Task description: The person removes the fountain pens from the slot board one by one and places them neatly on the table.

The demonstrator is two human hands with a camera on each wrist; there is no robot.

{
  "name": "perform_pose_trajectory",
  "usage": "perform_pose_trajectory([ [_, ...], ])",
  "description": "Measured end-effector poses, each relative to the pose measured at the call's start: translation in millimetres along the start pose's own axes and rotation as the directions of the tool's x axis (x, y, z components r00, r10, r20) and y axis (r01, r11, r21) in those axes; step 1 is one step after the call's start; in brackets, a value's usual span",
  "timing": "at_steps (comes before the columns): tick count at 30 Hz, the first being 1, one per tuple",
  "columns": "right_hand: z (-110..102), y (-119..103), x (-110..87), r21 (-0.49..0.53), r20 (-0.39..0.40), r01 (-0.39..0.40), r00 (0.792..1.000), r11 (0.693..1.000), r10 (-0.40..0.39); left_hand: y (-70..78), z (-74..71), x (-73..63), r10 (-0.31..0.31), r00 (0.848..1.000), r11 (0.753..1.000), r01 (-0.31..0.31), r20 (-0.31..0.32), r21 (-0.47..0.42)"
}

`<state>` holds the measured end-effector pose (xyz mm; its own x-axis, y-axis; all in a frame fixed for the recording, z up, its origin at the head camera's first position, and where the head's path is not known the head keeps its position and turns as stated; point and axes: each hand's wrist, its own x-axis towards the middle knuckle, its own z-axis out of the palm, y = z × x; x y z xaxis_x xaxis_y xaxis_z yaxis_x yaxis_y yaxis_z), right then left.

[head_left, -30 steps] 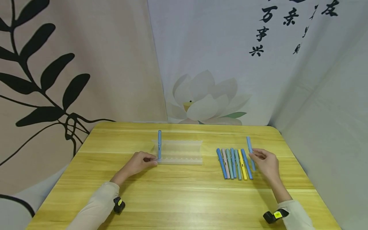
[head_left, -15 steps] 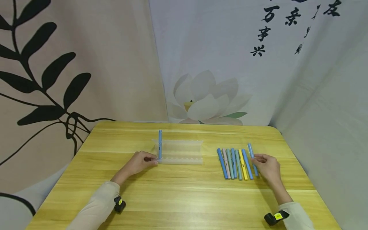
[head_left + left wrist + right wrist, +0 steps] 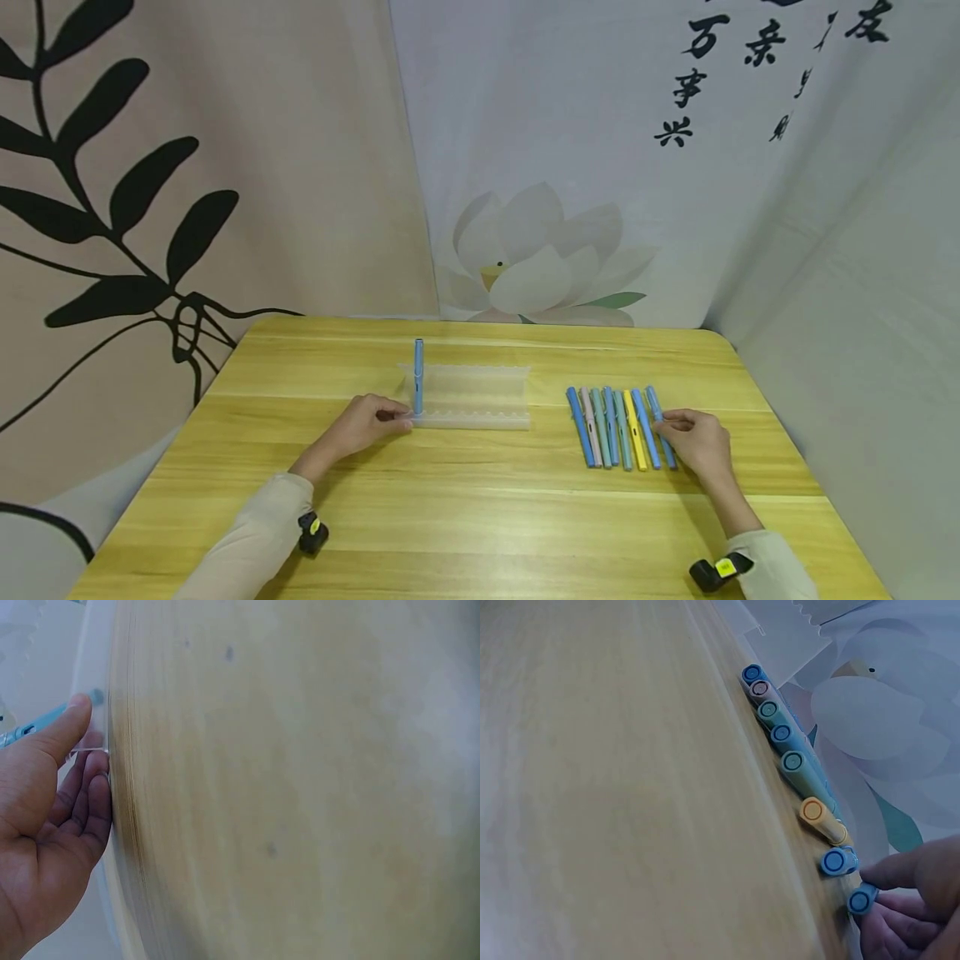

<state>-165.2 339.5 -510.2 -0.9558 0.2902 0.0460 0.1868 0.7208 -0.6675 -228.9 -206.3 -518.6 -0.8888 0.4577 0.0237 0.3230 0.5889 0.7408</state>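
My left hand [image 3: 369,422] pinches the front left corner of a clear plastic pen rack [image 3: 476,396], thumb above and fingers underneath in the left wrist view. One blue pen [image 3: 418,367] rests in the rack's leftmost slot. On the right, my right hand [image 3: 699,442] pinches a light blue pen [image 3: 654,402] between thumb and fingers, at the right end of a row of pens. Its round end [image 3: 859,901] shows in the right wrist view, beside another blue pen [image 3: 834,862]. My fingers cover part of the held pen.
Several pens lie side by side in the row, among them a yellow pen [image 3: 634,429], a pinkish pen [image 3: 590,427] and green ones. The wooden table [image 3: 480,517] carries everything. Behind its far edge hangs a printed curtain [image 3: 540,167].
My right hand has lowered the light blue pen toward the near side, bringing it down beside the row's right end. My left hand has stayed at the rack's corner.
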Motion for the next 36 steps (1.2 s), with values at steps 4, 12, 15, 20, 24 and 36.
perform_pose_trajectory([
  [4,0.7,-0.6,0.0,-0.001,-0.004,-0.001,1.000,1.000,0.001,0.5,0.0,-0.2,-0.003,1.000,1.000,0.003,-0.002,-0.002],
  [12,-1.0,-1.3,-0.3,0.005,0.015,0.006,1.000,1.000,-0.006,0.5,-0.7,-0.9,-0.005,1.000,1.000,0.005,0.000,-0.003],
  [15,-5.1,-6.1,-0.8,0.036,0.025,0.009,1.000,0.999,-0.010,0.4,-0.8,-1.3,-0.005,1.000,1.000,0.005,-0.001,-0.003],
  [20,-12.5,-23.5,-0.5,0.074,0.015,0.063,0.998,0.995,-0.064,0.4,-0.8,-2.1,-0.006,1.000,1.000,0.006,-0.002,-0.014],
  [24,-14.3,-41.8,1.4,0.090,0.006,0.146,0.989,0.985,-0.147,0.3,-0.5,-2.0,-0.010,1.000,1.000,0.010,-0.001,-0.013],
  [36,6.3,-89.9,-0.5,0.256,0.044,0.276,0.954,0.926,-0.297,1.4,0.0,-0.2,-0.013,1.000,1.000,0.013,-0.001,-0.005],
])
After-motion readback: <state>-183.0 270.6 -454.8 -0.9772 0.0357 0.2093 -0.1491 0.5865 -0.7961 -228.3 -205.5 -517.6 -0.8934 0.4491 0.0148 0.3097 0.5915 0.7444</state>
